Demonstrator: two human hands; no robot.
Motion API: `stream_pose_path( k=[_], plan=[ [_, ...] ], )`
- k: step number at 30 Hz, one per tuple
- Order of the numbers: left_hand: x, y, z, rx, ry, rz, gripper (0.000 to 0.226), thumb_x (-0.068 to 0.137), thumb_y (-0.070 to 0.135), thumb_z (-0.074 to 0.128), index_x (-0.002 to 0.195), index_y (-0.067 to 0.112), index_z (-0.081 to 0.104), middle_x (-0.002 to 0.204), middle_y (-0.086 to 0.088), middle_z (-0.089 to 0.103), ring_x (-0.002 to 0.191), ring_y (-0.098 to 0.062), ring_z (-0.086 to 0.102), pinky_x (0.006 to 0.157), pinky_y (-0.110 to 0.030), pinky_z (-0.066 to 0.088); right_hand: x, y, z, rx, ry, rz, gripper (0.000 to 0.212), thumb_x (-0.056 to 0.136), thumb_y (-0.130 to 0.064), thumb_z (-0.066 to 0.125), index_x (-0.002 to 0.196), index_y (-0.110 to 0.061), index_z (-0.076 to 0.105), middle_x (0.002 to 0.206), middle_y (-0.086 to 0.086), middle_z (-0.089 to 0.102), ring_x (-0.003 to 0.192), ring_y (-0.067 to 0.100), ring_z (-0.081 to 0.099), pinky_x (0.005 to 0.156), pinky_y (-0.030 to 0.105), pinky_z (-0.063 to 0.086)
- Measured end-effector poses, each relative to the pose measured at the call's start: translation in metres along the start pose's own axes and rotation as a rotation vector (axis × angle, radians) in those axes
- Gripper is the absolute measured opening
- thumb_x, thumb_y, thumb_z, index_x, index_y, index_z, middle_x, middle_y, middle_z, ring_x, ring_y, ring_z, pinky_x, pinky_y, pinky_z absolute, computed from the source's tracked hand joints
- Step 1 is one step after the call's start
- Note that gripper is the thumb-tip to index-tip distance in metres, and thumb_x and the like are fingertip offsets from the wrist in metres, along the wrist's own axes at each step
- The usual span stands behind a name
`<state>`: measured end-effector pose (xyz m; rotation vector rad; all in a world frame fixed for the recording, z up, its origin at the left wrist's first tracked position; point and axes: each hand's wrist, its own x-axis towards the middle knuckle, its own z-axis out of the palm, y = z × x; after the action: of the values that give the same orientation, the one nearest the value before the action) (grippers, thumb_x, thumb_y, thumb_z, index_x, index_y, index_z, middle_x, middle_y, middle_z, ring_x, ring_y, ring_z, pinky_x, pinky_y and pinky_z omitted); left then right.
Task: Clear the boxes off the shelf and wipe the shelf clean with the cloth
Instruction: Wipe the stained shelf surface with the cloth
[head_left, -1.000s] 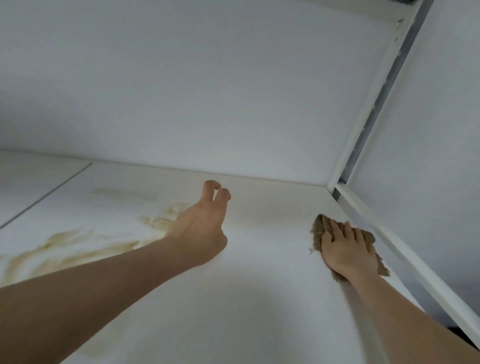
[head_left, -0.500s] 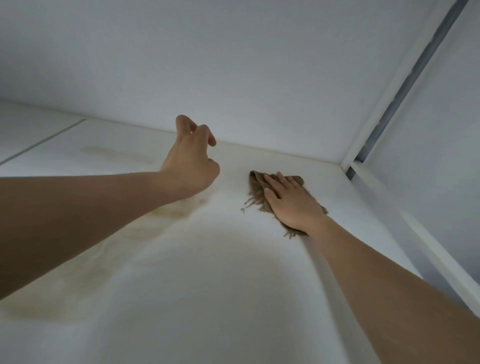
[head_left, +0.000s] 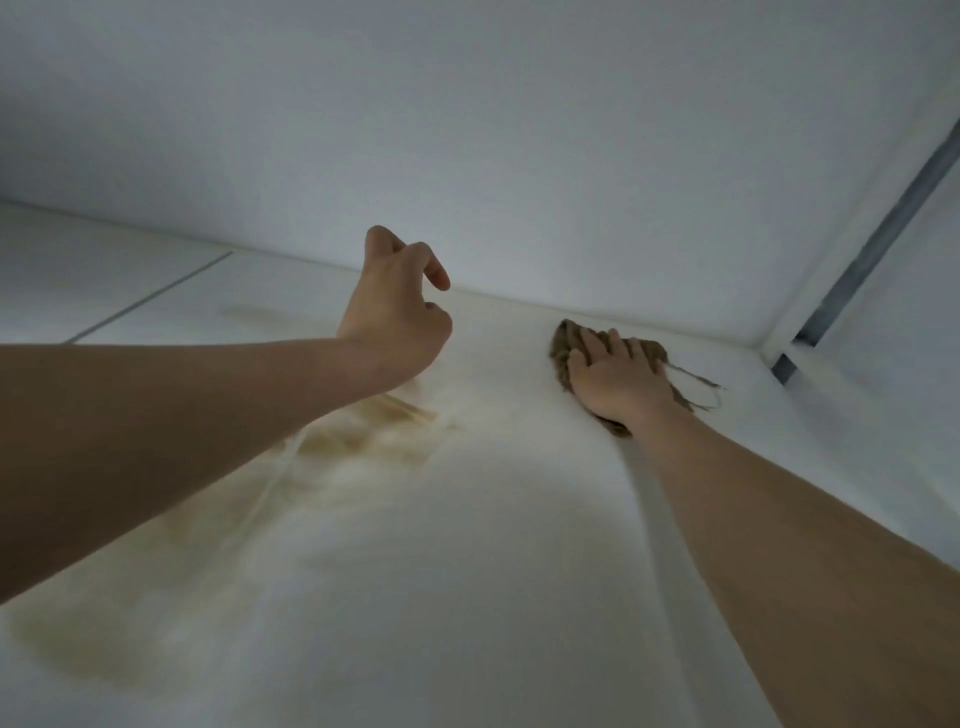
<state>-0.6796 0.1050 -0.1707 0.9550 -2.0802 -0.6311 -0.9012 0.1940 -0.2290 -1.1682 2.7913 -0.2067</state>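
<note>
The white shelf (head_left: 493, 545) fills the lower view, and no boxes stand on it. My right hand (head_left: 615, 376) lies flat with straight fingers on a brown cloth (head_left: 566, 338), pressing it onto the shelf near the back wall. Loose threads trail from the cloth's right side. My left hand (head_left: 395, 317) hovers above the shelf to the left of the cloth, fingers loosely curled, holding nothing. Yellowish-brown stains (head_left: 363, 441) spread over the shelf under and in front of my left forearm.
The white back wall (head_left: 519, 156) rises behind the shelf. A white side panel with a grey metal strip (head_left: 872, 249) closes the right side. A thin seam (head_left: 150, 299) runs across the shelf at the left.
My right hand slid the cloth leftward from the right edge toward the back middle of the shelf. My left hand lifted off the shelf and its fingers curled.
</note>
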Motion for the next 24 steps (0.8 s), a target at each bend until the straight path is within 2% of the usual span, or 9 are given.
stream_pose_path(
  k=[3,6,11,15,20,22,24],
  plan=[
    [0.001,0.002,0.006,-0.007,0.036,-0.035,0.031,0.078,-0.006,0.042,0.098,0.012,0.057,0.113,0.002,0.032,0.09,-0.024,0.059,0.074,-0.041,0.055,-0.006,-0.039,0.009,0.002,-0.001,-0.244,0.054,0.101,-0.048,0.015,0.153,-0.036,0.012,0.163,-0.003,0.002,0.15,0.02,0.001,0.121,0.045,0.001],
    [0.003,0.009,0.015,-0.021,0.032,-0.048,0.029,0.078,-0.006,0.043,0.096,0.012,0.057,0.112,0.002,0.032,0.091,-0.024,0.058,0.073,-0.041,0.056,-0.002,-0.017,0.002,0.036,-0.011,-0.309,0.05,0.1,-0.05,0.019,0.15,-0.04,0.021,0.162,-0.002,0.007,0.149,0.021,0.008,0.121,0.042,0.009],
    [0.012,0.018,0.029,-0.028,0.023,0.019,0.03,0.076,-0.007,0.042,0.094,0.012,0.057,0.111,0.002,0.034,0.09,-0.024,0.058,0.075,-0.043,0.055,0.025,0.072,-0.015,0.057,0.066,-0.032,0.05,0.101,-0.045,0.019,0.149,-0.034,0.024,0.154,0.012,0.02,0.143,0.033,0.021,0.119,0.047,0.016],
    [0.016,0.018,0.038,-0.039,0.014,0.011,0.03,0.076,-0.006,0.042,0.094,0.012,0.057,0.11,0.002,0.034,0.091,-0.024,0.058,0.074,-0.043,0.055,0.036,0.117,-0.022,0.047,0.09,0.189,0.057,0.1,-0.046,0.014,0.154,-0.029,0.016,0.158,0.013,0.013,0.145,0.033,0.013,0.12,0.049,0.011],
    [0.025,0.006,0.032,-0.021,-0.003,0.038,0.029,0.076,-0.006,0.042,0.094,0.012,0.057,0.11,0.002,0.035,0.089,-0.024,0.058,0.073,-0.043,0.055,0.056,0.12,-0.023,0.032,0.122,0.498,0.073,0.093,-0.054,0.011,0.155,-0.017,0.011,0.161,0.011,0.007,0.147,0.033,0.006,0.12,0.048,0.003],
    [0.029,-0.003,0.021,-0.002,0.013,0.027,0.029,0.075,-0.006,0.043,0.093,0.012,0.057,0.11,0.002,0.035,0.089,-0.024,0.058,0.073,-0.043,0.055,0.062,0.102,-0.022,0.011,0.096,0.539,0.079,0.091,-0.058,0.015,0.155,-0.012,0.01,0.161,0.013,0.007,0.147,0.034,0.005,0.12,0.049,0.001],
    [0.034,-0.014,0.01,0.013,0.031,-0.018,0.029,0.075,-0.006,0.043,0.093,0.011,0.058,0.108,0.002,0.035,0.09,-0.024,0.059,0.073,-0.042,0.055,0.064,0.072,-0.019,-0.025,0.084,0.499,0.077,0.094,-0.055,0.016,0.154,-0.006,0.012,0.16,0.017,0.01,0.147,0.035,0.007,0.119,0.049,-0.002]
  ],
)
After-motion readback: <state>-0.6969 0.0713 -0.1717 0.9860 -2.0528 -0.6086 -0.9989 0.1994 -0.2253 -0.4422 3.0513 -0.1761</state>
